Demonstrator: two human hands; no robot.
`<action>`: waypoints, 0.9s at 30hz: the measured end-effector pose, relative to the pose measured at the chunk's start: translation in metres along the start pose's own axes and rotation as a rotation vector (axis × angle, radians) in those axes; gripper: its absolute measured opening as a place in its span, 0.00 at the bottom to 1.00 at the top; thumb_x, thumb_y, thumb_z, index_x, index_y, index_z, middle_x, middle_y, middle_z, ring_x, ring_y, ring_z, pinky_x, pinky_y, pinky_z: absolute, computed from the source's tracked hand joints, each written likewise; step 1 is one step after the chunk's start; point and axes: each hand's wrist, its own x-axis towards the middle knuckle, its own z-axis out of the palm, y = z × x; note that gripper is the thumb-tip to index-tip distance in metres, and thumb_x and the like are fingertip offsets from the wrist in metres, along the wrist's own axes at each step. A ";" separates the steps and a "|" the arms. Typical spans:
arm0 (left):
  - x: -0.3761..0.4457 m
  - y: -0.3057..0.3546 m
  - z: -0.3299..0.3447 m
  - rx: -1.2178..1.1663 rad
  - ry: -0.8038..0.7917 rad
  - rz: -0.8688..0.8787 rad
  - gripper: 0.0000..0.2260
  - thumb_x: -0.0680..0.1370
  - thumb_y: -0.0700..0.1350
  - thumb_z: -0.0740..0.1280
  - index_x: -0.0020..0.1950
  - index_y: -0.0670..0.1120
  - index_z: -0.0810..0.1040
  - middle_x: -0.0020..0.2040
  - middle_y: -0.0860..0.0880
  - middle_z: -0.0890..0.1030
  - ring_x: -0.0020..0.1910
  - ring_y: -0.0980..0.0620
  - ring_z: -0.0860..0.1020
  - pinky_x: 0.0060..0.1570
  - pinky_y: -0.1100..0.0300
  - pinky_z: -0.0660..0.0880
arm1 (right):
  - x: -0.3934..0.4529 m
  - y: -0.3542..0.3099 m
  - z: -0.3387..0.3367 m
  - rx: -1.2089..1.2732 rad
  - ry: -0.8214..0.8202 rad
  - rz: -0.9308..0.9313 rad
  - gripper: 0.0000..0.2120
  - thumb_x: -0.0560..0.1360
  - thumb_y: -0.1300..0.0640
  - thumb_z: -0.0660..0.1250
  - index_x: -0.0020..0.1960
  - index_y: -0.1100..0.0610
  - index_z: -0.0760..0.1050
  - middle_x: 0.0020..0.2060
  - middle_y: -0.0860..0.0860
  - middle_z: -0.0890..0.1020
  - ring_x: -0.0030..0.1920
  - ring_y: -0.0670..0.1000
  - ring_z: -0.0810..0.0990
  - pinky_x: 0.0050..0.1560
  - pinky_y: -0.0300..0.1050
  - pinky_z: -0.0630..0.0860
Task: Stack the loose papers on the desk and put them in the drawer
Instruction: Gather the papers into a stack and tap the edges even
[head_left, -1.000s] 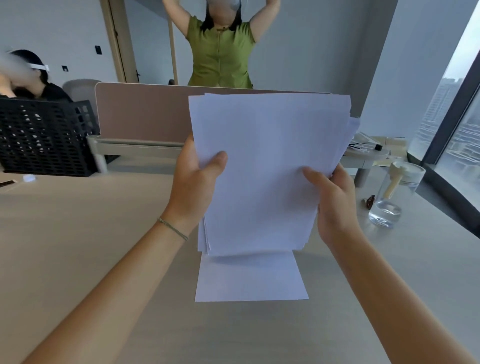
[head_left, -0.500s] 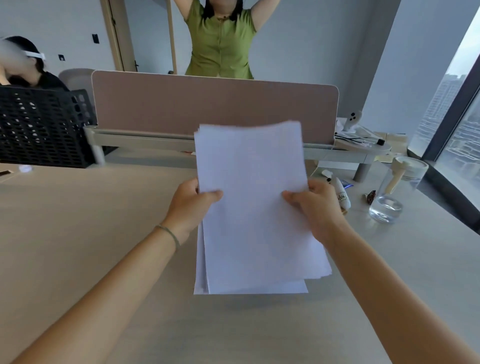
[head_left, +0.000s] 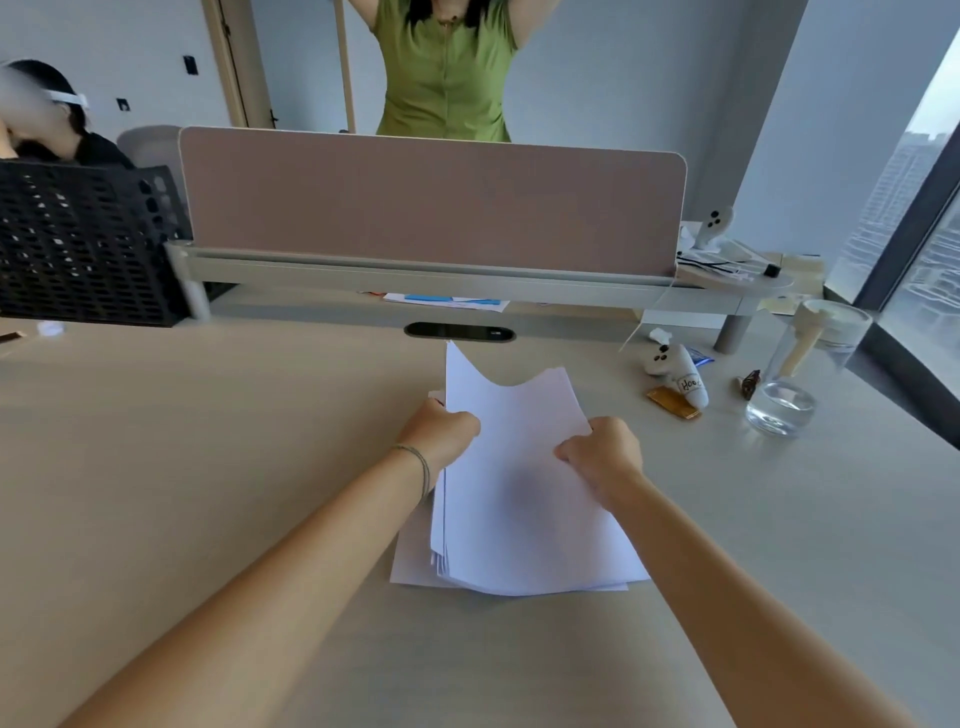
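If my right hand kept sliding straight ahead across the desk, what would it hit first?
Probably nothing soon: beyond the right hand is bare desk, then likely the grey rail under the divider. The white toy seems off to the right.

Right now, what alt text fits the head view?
Both hands, left hand and right hand, grip a stack of white papers resting on a pale desk; a glass jar stands to the right.

Papers (head_left: 519, 499) on desk (head_left: 208, 467), glass (head_left: 779, 410) right

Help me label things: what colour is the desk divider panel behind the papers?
Dusty pink-brown divider panel, clearest in the head view.
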 end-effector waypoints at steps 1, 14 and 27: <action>0.001 0.001 0.000 -0.036 -0.008 -0.006 0.05 0.73 0.41 0.67 0.44 0.45 0.71 0.42 0.47 0.72 0.41 0.46 0.69 0.42 0.56 0.67 | 0.000 0.001 -0.001 0.002 -0.005 0.002 0.12 0.66 0.65 0.69 0.32 0.57 0.65 0.29 0.53 0.72 0.29 0.55 0.70 0.28 0.39 0.65; 0.014 0.000 -0.023 -0.247 -0.032 -0.149 0.12 0.73 0.38 0.72 0.57 0.38 0.82 0.59 0.40 0.83 0.50 0.41 0.80 0.51 0.52 0.77 | -0.008 0.021 -0.015 0.096 0.005 -0.065 0.06 0.68 0.64 0.69 0.35 0.59 0.73 0.31 0.52 0.76 0.30 0.54 0.73 0.28 0.40 0.66; -0.071 0.057 -0.025 -0.509 -0.022 0.740 0.17 0.79 0.29 0.61 0.62 0.46 0.78 0.56 0.49 0.85 0.55 0.51 0.83 0.57 0.57 0.79 | -0.042 -0.028 -0.093 0.932 -0.245 -0.367 0.18 0.69 0.73 0.60 0.51 0.58 0.81 0.44 0.54 0.86 0.43 0.54 0.83 0.45 0.46 0.77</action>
